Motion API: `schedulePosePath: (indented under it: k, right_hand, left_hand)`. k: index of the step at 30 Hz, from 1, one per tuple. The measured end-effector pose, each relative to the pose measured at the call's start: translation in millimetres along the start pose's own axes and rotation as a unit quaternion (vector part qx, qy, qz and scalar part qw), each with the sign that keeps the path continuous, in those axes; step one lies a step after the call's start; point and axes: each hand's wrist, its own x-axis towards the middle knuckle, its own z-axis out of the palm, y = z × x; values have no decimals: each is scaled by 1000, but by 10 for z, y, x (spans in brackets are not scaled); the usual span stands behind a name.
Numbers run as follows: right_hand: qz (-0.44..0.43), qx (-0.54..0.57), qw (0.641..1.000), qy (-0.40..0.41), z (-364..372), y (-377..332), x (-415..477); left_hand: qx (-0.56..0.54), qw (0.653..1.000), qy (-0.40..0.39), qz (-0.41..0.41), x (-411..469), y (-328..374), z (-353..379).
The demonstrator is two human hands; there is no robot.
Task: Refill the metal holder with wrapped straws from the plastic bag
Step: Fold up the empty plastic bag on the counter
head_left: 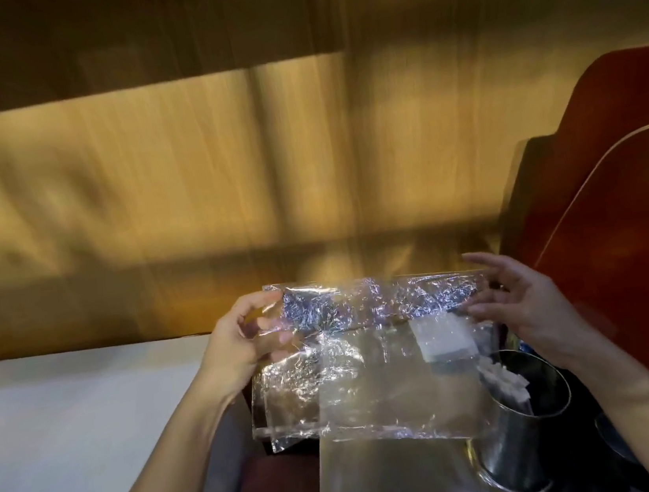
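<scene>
- Here, the left hand [240, 341] closes its grip on the left end of the plastic bag [369, 347], thumb and fingers pinching the crinkled clear film near its upper edge.
- The right hand [528, 301] is at the bag's right end with fingers spread and loosely extended; the fingertips lie against or just beside the film, and whether they actually pinch it cannot be told from the blurred view.
- The plastic bag is held stretched between both hands, above the surface; its upper band looks crumpled and glinting, its lower part hangs flatter and transparent.
- A small pale rectangular piece [442, 337] shows through the film near the right hand; what it is cannot be told.
- The metal holder [522, 442], a shiny cylinder, stands below the right hand, partly behind the bag's lower right corner.
- White wrapped straws [505, 381] show their ends inside the holder, near its rim.
- A clear block [285, 428] lies beneath the bag's left part.
- The pale surface [69, 424] extends to the left; a wooden wall [220, 156] rises behind; a reddish-brown panel [631, 205] stands at the right.
</scene>
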Motion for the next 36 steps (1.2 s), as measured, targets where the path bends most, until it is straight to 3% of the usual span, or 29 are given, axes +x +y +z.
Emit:
schedulePosePath:
  k: [7,13,17,20,22,25,28,31,33,36]
  right_hand:
    - [30,-14,999,4,-26,38,-5]
    - [-22,-275,961,3,-2,-49,44]
    - [-26,-280,953,-111,150,-277,84]
    - [3,-258,941,-220,294,-405,130]
    - [0,-271,929,-254,368,-410,168]
    - [-10,-225,940,-255,416,-362,169]
    - [-27,-175,960,-219,377,-303,145]
    - [-28,-92,981,-169,311,-269,118]
    - [-27,-45,990,-132,279,-233,103]
    - [-9,49,997,-62,263,-154,90]
  left_hand:
    - [52,992,8,116,-39,70,62]
    - [153,968,-47,194,-108,337,115]
    - [260,927,-135,234,-155,543,241]
    - [275,913,-179,242,-187,651,369]
    - [266,915,-190,235,-199,695,429]
    - [283,909,-181,246,-205,747,451]
    - [215,939,-194,187,-188,739,283]
    - [45,976,-193,93,-168,628,45]
    - [-94,973,-207,46,-146,484,-35]
    - [-217,953,-212,16,-144,220,28]
